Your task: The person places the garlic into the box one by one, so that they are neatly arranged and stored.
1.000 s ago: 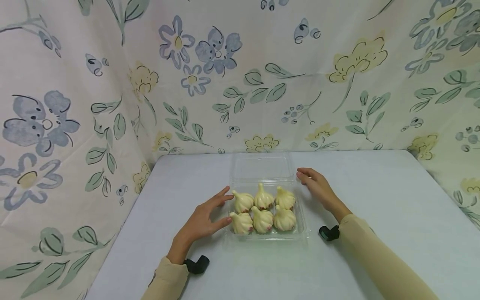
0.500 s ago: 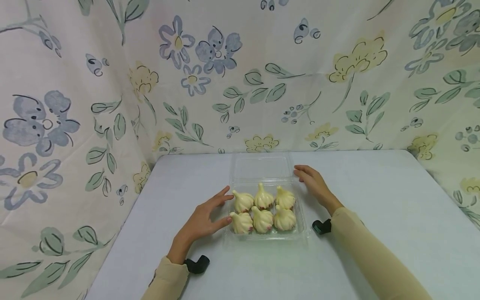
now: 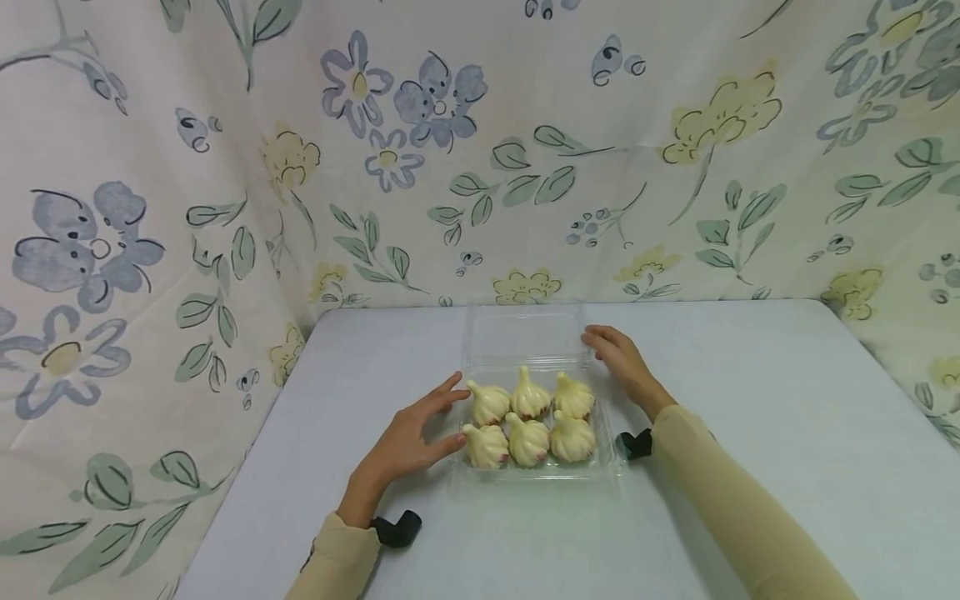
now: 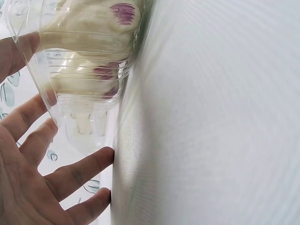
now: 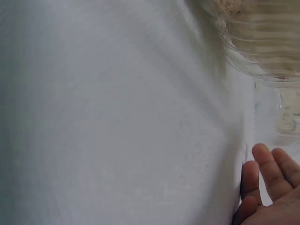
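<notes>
A clear plastic clamshell box lies on the table with its lid folded back flat. Inside stand several pale garlic bulbs in two rows, purple-marked at the base. My left hand has its fingers spread at the box's left side. In the left wrist view, thumb and two fingertips of that hand meet the rim, while two lower fingers reach down to the tablecloth. My right hand is beside the lid's right edge, fingers loosely extended; the right wrist view shows its fingertips near the cloth.
A white cloth covers the table. Behind and at the left hangs a floral curtain. A black wrist camera sits on the left wrist, another black camera on the right.
My right hand has moved left and a little farther away, to the lid's right edge. My left hand, the box and the garlic bulbs have stayed in place.
</notes>
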`<state>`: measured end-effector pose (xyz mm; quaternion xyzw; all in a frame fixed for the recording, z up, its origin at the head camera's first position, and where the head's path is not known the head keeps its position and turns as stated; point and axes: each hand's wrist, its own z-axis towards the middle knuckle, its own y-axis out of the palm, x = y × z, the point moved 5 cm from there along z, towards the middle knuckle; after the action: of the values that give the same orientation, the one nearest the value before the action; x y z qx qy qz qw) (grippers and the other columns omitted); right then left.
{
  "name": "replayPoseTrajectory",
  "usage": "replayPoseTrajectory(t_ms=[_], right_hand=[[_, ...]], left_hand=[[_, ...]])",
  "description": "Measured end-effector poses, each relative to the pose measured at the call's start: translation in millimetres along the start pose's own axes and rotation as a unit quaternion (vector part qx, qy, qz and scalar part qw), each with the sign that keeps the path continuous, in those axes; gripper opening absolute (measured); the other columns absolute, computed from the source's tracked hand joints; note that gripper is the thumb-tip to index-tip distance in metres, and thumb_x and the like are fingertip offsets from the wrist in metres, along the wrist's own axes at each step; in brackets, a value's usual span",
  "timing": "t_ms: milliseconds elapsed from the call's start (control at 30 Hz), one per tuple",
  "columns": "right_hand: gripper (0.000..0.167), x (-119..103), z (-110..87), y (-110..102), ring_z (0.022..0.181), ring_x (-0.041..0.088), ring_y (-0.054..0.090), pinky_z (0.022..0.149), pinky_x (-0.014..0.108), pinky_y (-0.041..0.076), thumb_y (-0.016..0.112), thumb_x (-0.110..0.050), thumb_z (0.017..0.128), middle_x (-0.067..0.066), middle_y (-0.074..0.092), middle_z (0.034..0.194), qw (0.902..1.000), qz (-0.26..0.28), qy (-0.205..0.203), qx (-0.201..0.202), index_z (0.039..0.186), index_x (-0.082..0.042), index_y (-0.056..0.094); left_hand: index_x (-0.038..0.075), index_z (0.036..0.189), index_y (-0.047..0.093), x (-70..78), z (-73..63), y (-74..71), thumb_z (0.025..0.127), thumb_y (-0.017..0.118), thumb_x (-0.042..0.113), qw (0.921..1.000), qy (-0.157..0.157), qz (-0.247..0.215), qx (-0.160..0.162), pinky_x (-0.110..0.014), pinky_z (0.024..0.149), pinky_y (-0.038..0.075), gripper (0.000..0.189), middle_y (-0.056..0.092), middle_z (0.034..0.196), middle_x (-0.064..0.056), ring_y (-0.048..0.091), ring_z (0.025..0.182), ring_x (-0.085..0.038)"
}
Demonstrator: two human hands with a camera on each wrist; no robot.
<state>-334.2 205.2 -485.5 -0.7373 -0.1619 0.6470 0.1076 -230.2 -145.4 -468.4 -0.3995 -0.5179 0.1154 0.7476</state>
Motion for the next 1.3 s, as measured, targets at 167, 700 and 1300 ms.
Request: replayPoseTrajectory(t_ms=[167, 700, 1300], right_hand=[[0.066, 0, 3.9, 1, 0.133, 0.039, 0.046, 0.114, 0.055, 0.033, 0.049, -0.048, 0.103, 0.019, 0.044, 0.156, 0.9999, 0.010, 0.005, -0.004, 0.155, -0.008, 0.040], [0.069, -6, -1.5, -2, 0.140, 0.042, 0.043, 0.120, 0.061, 0.024, 0.051, -0.048, 0.104, 0.017, 0.039, 0.161, 0.9991, 0.035, -0.003, -0.024, 0.160, -0.012, 0.033], [0.062, -19, -8.2, -9, 0.147, 0.036, 0.037, 0.121, 0.059, 0.026, 0.060, -0.034, 0.103, 0.014, 0.040, 0.161, 0.9967, 0.060, -0.052, 0.018, 0.156, -0.010, 0.040]], left_hand=[[0.031, 0.150, 0.050, 0.8, 0.3, -0.4, 0.093, 0.071, 0.045, 1.0000, 0.006, 0.002, 0.002, -0.063, 0.113, 0.039, 0.062, 0.027, 0.168, 0.014, 0.059, 0.134, -0.028], [0.031, 0.150, 0.050, -1.4, 0.2, 0.7, 0.094, 0.069, 0.049, 0.9999, 0.009, 0.011, 0.008, -0.063, 0.112, 0.041, 0.062, 0.026, 0.168, 0.016, 0.059, 0.134, -0.027], [0.031, 0.150, 0.050, -2.8, -0.3, 0.3, 0.094, 0.070, 0.048, 0.9998, 0.013, 0.011, 0.010, -0.063, 0.111, 0.041, 0.062, 0.027, 0.168, 0.014, 0.060, 0.134, -0.027]])
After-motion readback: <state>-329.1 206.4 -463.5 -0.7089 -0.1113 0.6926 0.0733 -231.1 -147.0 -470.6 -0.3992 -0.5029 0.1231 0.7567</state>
